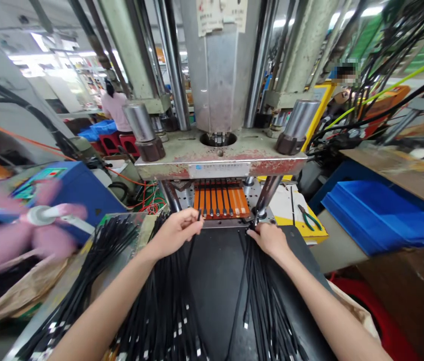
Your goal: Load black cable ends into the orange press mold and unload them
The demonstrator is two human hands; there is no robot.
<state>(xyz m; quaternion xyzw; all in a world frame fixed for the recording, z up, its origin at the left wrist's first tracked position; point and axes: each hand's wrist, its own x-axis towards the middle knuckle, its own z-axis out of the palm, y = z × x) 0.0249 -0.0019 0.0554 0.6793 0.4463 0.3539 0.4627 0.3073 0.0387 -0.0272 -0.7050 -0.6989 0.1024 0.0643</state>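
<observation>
My left hand (181,228) is closed in a pinch on a thin black cable (192,245) that hangs down from the fingers. At the top of the right-hand bundle of black cables (259,286), my right hand (270,237) has its fingers closed around cable ends. Just beyond both hands, an orange mould plate (222,200) lies in the press, with several black cables set side by side in its slots. Another cable bundle (162,291) hangs beneath my left forearm, with small metal plugs at the lower ends.
The press's steel crosspiece (219,155) spans above the mould. A third cable bundle (95,265) lies left, near a pink fan (40,215) blurred by spinning. Green-handled pliers (307,218) and blue trays (381,215) are at right. People are in the background.
</observation>
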